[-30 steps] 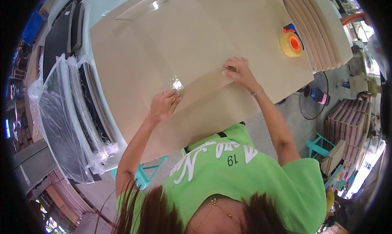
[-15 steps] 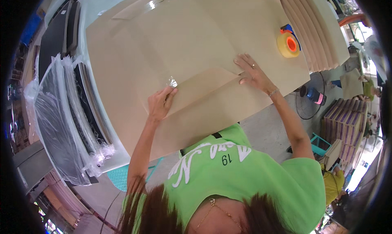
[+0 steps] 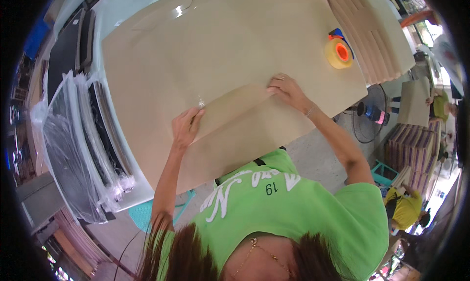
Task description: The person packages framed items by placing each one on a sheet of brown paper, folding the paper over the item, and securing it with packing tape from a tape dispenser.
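A large sheet of brown wrapping paper or thin card (image 3: 235, 41) covers the table in front of me. Along its near part runs a folded flap (image 3: 237, 104). My left hand (image 3: 186, 126) is closed at the flap's left end, thumb and fingers pressed together on it. A small piece of clear tape (image 3: 200, 101) shines just beyond those fingertips. At the flap's right end my right hand (image 3: 290, 91) pinches the edge, with its fingers bent. Farther right lies a roll of clear tape in a blue and orange dispenser (image 3: 339, 53), beyond reach of both hands as placed.
Stacked brown card sheets (image 3: 364, 33) stand at the right edge. On the left are plastic-wrapped dark panels (image 3: 73, 148) and black boards (image 3: 66, 48). A fan (image 3: 369, 113), a turquoise stool (image 3: 384, 173) and a person in yellow (image 3: 406, 207) are at the right.
My right hand has shifted left and closed from spread fingers into a pinch on the flap's end. My left hand moved slightly left and down. The view has tilted a little.
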### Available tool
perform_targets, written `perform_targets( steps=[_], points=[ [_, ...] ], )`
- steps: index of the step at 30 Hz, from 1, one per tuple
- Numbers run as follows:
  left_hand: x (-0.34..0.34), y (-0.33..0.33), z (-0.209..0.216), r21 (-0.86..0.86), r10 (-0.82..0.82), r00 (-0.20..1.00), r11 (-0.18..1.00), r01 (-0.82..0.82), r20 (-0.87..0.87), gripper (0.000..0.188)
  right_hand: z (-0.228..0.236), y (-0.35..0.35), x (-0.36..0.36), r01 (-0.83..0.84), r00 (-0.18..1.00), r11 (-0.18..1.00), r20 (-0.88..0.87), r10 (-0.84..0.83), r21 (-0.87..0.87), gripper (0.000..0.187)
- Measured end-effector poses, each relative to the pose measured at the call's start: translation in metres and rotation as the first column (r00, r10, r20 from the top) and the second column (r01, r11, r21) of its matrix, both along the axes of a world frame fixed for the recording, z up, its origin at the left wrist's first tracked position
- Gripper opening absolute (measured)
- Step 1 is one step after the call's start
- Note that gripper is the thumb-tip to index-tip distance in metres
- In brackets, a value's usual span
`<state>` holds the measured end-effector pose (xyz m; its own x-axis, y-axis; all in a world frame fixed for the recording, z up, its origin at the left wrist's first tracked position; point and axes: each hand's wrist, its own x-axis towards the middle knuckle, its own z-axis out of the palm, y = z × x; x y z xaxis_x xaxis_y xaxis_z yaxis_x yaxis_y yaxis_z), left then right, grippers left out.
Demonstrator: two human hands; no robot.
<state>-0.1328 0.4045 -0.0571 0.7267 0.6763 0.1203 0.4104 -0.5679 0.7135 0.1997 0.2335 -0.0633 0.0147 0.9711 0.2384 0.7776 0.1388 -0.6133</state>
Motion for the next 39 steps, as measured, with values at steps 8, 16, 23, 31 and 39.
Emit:
perform_targets(
  steps=[8, 16, 23, 31, 39],
  points=[
    [0.000, -0.003, -0.011, -0.118, 0.040, 0.998, 0.992, -0.046, -0.051, 0.022, -0.023, 0.046, -0.023, 0.135, 0.951, 0.990, -0.283, -0.120, 0.034, 0.014],
    [-0.087, 0.017, -0.014, 0.361, -0.528, 0.784, 0.697, 0.619, -0.326, 0.055, -0.024, 0.035, -0.030, 0.238, 0.908, 0.969, -0.370, -0.196, 0.070, 0.013],
    [-0.115, 0.035, -0.096, 0.565, -0.485, 0.810, 0.587, 0.580, -0.329, 0.057, -0.026, 0.042, -0.035, 0.229, 0.897, 0.973, -0.396, -0.195, 0.040, 0.015],
    [-0.098, 0.010, -0.065, 0.702, -0.347, 0.909, 0.587, 0.403, -0.232, 0.057, -0.030, 0.041, -0.034, 0.276, 0.896, 0.960, -0.375, -0.236, 0.055, 0.011],
    [-0.047, -0.055, -0.047, 0.490, 0.066, 0.989, 0.872, 0.008, -0.134, 0.043, -0.024, 0.038, -0.038, 0.333, 0.885, 0.941, -0.361, -0.293, 0.052, 0.014]
  ],
)
